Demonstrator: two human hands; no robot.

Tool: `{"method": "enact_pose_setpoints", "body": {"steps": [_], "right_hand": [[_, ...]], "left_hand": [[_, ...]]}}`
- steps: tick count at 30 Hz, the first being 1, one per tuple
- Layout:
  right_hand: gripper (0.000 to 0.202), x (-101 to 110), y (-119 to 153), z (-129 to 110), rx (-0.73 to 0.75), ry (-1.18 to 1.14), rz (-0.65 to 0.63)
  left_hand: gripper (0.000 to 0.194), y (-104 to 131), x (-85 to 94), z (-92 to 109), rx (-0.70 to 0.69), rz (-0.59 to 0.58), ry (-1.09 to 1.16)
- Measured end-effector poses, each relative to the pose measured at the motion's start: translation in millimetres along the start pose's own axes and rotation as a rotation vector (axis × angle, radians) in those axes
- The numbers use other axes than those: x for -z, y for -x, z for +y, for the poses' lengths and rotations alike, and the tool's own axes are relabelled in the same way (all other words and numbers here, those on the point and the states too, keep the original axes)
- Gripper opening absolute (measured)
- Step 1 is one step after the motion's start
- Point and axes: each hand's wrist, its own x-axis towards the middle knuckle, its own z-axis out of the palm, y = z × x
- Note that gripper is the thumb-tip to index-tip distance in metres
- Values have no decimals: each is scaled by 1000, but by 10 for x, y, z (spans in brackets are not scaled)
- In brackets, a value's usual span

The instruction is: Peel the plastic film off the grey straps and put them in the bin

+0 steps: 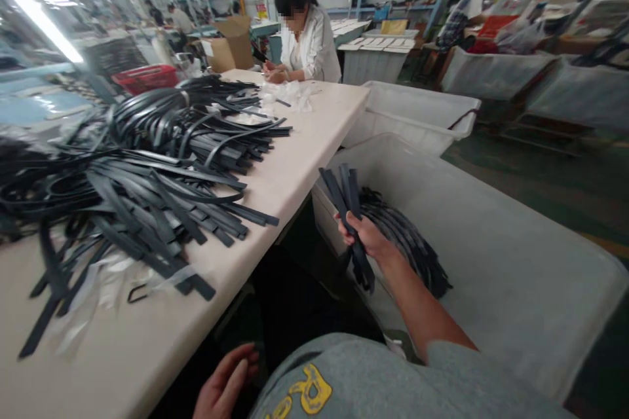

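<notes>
My right hand [361, 232] is closed round a small bundle of dark flat straps [339, 186], held over the near edge of a pale plastic bin. More dark straps [407, 236] lie bunched inside that bin, partly hidden behind my hand and forearm. Low in the view, near my lap and the table edge, my left hand [228, 380] is loosely curled with nothing visible in it. A large heap of dark straps [162, 203] covers the left of the table, many loose ends pointing towards me.
The pale table [314, 144] runs away from me, with a person [307, 46] working at its far end. Clear plastic scraps [113, 281] and a small dark buckle frame [137, 293] lie nearby. The large bin [491, 236] stands at my right, another bin [417, 111] behind it.
</notes>
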Motion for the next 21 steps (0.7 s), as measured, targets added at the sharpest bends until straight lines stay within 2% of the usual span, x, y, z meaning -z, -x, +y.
{"method": "enact_pose_setpoints", "body": {"steps": [3, 5, 7, 10, 14, 17, 21], "right_hand": [[51, -602, 146, 88, -88, 109, -256], [50, -926, 268, 137, -109, 228, -418], [48, -1189, 379, 182, -107, 363, -556], [40, -1488, 515, 281, -107, 545, -675], [27, -1709, 658, 493, -83, 758, -737], [22, -1762, 711, 631, -66, 805, -748], [27, -1784, 683, 714, -88, 790, -786]], "left_hand": [[57, 42, -50, 68, -72, -20, -10], [52, 69, -89, 136, -141, -17, 11], [48, 89, -120, 244, -224, 11, 67], [48, 105, -132, 459, -345, 70, 198], [49, 111, -92, 680, -449, 182, 323], [46, 109, -43, 710, -453, 276, 356], [46, 124, 25, 648, -448, 247, 357]]}}
